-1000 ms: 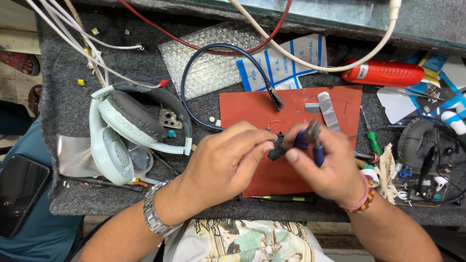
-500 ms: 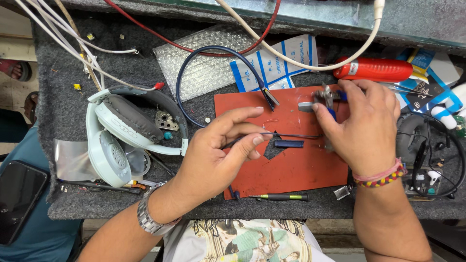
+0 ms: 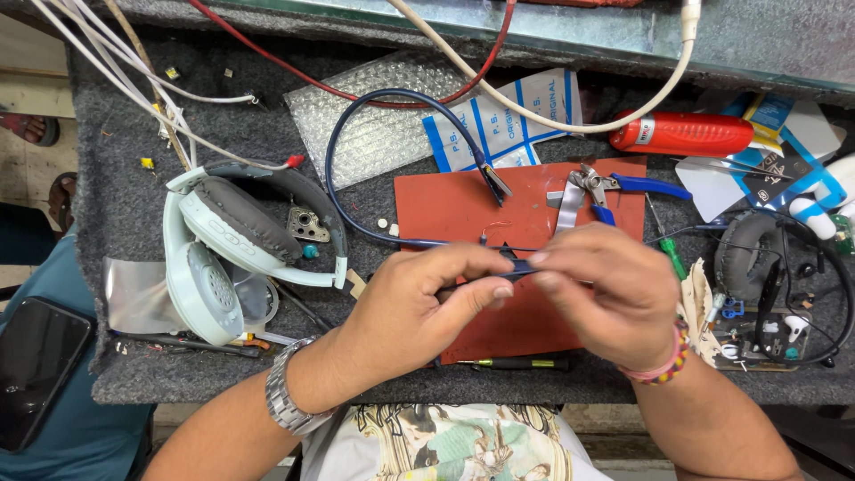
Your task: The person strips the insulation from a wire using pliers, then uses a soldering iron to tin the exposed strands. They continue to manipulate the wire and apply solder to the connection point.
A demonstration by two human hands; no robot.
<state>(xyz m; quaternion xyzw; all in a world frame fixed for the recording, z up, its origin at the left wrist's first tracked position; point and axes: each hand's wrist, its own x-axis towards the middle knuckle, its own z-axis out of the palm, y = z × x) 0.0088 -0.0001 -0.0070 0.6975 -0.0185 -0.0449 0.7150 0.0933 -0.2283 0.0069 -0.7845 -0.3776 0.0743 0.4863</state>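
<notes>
Over a red work mat, my left hand and my right hand meet fingertip to fingertip. Both pinch the end of a thin dark blue cable. From there the cable loops back across the bench toward a small metal-tipped plug lying on the mat. My fingers hide the cable tip itself. Small blue-handled pliers lie on the mat's far right corner, untouched. A metal watch is on my left wrist and a beaded band on my right.
Pale green headphones lie at the left on grey felt. Bubble wrap, a red tube, a green screwdriver and black earpad parts crowd the back and right. A phone rests at far left.
My right hand carried the pliers to the mat's far right, left them there, and came back. Both hands now pinch the blue cable end together.
</notes>
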